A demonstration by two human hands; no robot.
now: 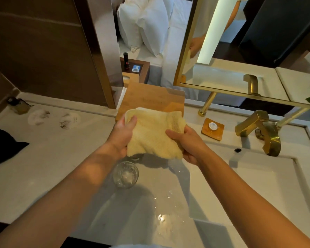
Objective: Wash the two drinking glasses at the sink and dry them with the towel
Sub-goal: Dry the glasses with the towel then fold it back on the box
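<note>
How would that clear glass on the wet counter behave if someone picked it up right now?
The drinking glass looks beaded with water and stands on a wet counter, so it would probably feel slippery. It is clear glass, so likely rigid and breakable if dropped. Standing upright on its base, it seems unlikely to roll, though a push might slide it.

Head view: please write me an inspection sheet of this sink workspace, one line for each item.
Surface: pale countertop, wet with droplets near the front edge.
Job's things: one drinking glass stands on the counter; cream towel bunched in both hands; a second glass is not visible, perhaps inside the towel.
Clutter: wooden box, soap dish with a round wrapped soap, two paper coasters, small bottle.
Grippers: left hand and right hand grip the towel.
Cables: nothing seen.
Surroundings: gold faucet, sink basin, mirror, bed pillows behind.
</note>
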